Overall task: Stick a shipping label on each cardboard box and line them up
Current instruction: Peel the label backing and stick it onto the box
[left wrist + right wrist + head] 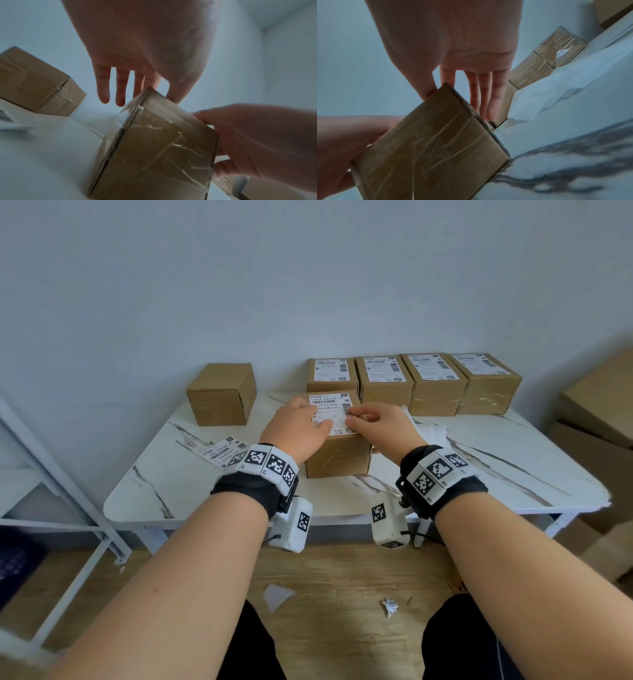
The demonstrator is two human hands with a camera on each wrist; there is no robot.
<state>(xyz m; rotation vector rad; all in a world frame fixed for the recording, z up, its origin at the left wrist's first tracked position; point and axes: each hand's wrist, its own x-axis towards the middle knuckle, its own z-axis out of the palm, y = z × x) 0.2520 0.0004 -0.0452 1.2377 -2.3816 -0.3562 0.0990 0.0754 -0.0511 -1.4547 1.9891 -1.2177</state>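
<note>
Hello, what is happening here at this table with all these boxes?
A person is labelling cardboard boxes. Both the left hand and the right hand press a shipping label flat onto the top of the front box. Four labelled boxes already stand in a row by the wall. One unlabelled box waits at the left, and a loose label lies on the table.

White marble-patterned table [513,460] with dark veining, standing against pale grey wall [239,285]. White metal shelving frame [61,474] to the left of it. Wood-grain floor [342,628] beneath, with a small translucent scrap [276,595] and a crumpled printed scrap [390,607] lying well apart. Large brown cartons [599,419] stacked at the right edge, beside the table. Crumpled white backing paper [435,433] lying on the tabletop.
</note>
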